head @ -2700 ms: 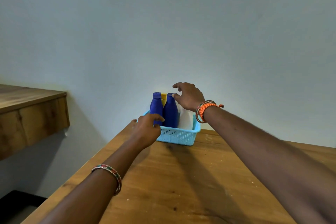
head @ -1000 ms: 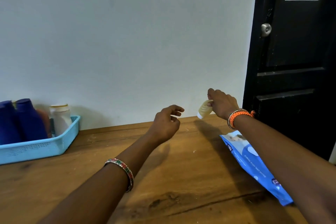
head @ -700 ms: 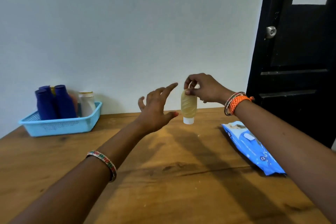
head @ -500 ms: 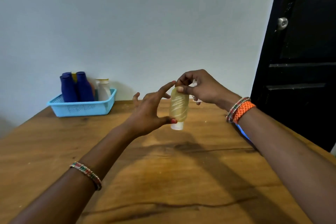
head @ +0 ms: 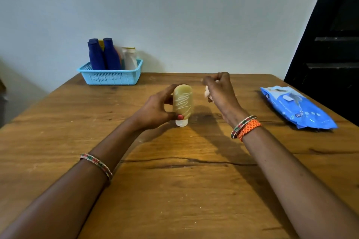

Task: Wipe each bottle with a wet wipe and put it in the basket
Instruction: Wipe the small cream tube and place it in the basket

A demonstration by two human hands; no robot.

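Note:
A small yellowish bottle (head: 183, 103) with a white cap pointing down is held over the middle of the wooden table. My left hand (head: 155, 109) grips it from the left, thumb near the cap. Just to its right my right hand (head: 220, 93) has its fingers curled round a small crumpled white wet wipe (head: 207, 92), a little apart from the bottle. At the table's back left stands a light blue basket (head: 111, 78) with two dark blue bottles (head: 103, 54), a white bottle (head: 130, 58) and others partly hidden behind them.
A blue pack of wet wipes (head: 297, 106) lies at the table's right edge. A black door (head: 330, 44) stands at the right. The basket sits against the pale wall, and the wooden table (head: 174, 190) stretches bare toward me.
My right hand lifted the yellowish bottle from the back right and passed it to my left hand. My right hand has let go and now sits to the bottle's right with the wipe.

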